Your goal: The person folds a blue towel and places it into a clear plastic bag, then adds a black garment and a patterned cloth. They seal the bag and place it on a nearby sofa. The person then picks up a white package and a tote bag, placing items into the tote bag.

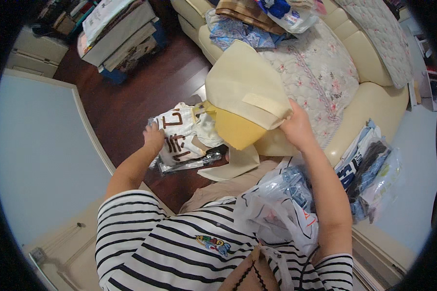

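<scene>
My right hand (299,125) grips the edge of a cream fabric bag (245,78) with a yellow panel below, held up in front of me. To the left, my left hand (154,137) is on the left edge of a white garment (178,134) with brown lettering, its fingers curled at the cloth. The garment lies low over the dark floor. A clear plastic packet (189,163) with something dark shows under its near side. The bag hides part of what lies behind it.
Right of me, a cream sofa (371,109) bears a floral quilted cover (320,76) and folded blue patterned fabric (236,32). A plastic bag (276,207) lies against my body, with bagged clothes (371,178) beyond. A stacked box (120,32) stands far left, near a pale wall (47,145).
</scene>
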Demonstrator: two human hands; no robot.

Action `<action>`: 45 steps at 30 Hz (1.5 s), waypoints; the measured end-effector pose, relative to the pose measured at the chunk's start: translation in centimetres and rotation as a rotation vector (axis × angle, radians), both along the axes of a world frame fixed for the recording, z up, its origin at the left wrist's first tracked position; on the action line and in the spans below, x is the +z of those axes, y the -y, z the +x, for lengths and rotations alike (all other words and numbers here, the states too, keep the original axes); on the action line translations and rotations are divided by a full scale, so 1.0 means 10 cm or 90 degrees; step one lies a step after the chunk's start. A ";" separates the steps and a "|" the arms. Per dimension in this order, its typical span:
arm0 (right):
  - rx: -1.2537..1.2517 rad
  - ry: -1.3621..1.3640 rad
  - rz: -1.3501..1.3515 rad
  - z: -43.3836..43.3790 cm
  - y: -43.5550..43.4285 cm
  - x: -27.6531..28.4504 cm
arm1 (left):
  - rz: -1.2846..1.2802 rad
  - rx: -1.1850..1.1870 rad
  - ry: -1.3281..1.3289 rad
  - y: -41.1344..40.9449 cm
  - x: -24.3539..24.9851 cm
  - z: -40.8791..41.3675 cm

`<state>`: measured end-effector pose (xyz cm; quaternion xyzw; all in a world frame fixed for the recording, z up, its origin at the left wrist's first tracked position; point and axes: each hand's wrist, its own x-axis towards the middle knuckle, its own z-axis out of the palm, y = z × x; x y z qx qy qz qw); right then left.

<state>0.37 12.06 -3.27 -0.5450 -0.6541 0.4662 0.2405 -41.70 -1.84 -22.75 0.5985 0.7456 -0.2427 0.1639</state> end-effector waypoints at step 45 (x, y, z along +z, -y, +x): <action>-0.482 -0.471 0.481 1.60 4.05 0.94 | 0.212 -0.009 1.449 -0.61 2.85 0.48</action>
